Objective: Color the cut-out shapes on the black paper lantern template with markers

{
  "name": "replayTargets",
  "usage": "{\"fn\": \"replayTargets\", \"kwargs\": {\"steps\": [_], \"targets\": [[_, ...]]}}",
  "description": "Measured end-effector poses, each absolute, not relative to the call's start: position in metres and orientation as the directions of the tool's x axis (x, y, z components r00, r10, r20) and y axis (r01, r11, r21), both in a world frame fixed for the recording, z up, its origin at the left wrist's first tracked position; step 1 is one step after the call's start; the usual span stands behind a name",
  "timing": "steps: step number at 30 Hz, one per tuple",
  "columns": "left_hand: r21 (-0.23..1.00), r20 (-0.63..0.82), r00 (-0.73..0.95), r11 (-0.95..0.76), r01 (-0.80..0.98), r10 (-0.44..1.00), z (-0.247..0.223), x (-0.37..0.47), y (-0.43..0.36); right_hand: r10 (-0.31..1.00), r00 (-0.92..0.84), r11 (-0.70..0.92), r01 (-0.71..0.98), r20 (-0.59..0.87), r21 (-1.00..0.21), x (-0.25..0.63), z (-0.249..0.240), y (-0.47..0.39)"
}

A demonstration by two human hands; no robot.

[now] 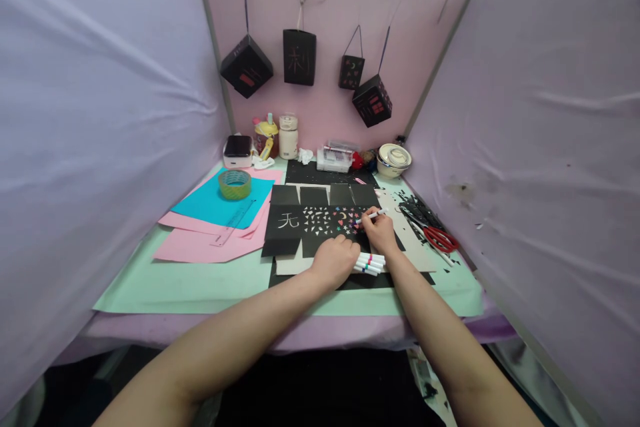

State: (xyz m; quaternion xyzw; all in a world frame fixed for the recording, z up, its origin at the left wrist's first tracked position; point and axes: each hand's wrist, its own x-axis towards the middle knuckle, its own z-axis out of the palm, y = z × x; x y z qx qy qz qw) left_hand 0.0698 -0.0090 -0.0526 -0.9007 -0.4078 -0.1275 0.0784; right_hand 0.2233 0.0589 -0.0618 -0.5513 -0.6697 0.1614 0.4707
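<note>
At table (165, 290) centre, black card (311, 241) is laid flat; right-side shapes (341, 222) are coloured, left-side shapes (314, 220) still white. Marker (376, 213) is pinched in right hand (379, 232), angled at coloured ones; marker bundle (371, 264) is gripped in curled left hand (336, 261).

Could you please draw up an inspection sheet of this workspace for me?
Surface: pale green table covering, black scraps at right.
Job's things: black cut-out card bearing a white character and coloured shapes.
Clutter: tape roll on blue paper; red-handled scissors by the scraps.
Left hand: holds a bundle of markers.
Right hand: holds a white marker, tip at the coloured shapes.
Cables: none identifiable for certain.
Surroundings: pink back wall, four hanging black boxes, pale purple side sheets.
</note>
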Motion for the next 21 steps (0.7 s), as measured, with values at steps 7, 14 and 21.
{"fn": "replayTargets", "kwargs": {"steps": [7,14,21], "targets": [[-0.037,0.294,0.637,-0.658,0.752,0.712,-0.052,0.070,-0.010,0.891,0.033,0.355,0.568,0.452,-0.742,0.223,-0.063,0.060],[-0.048,0.287,0.631,-0.646,0.761,0.721,-0.052,0.070,-0.009,0.761,0.209,0.387,0.613,0.613,-0.689,0.228,-0.060,0.057],[-0.036,0.290,0.629,-0.649,0.760,0.721,-0.052,0.069,-0.010,0.700,0.280,0.451,0.540,0.657,-0.711,0.238,-0.055,0.057]]}}
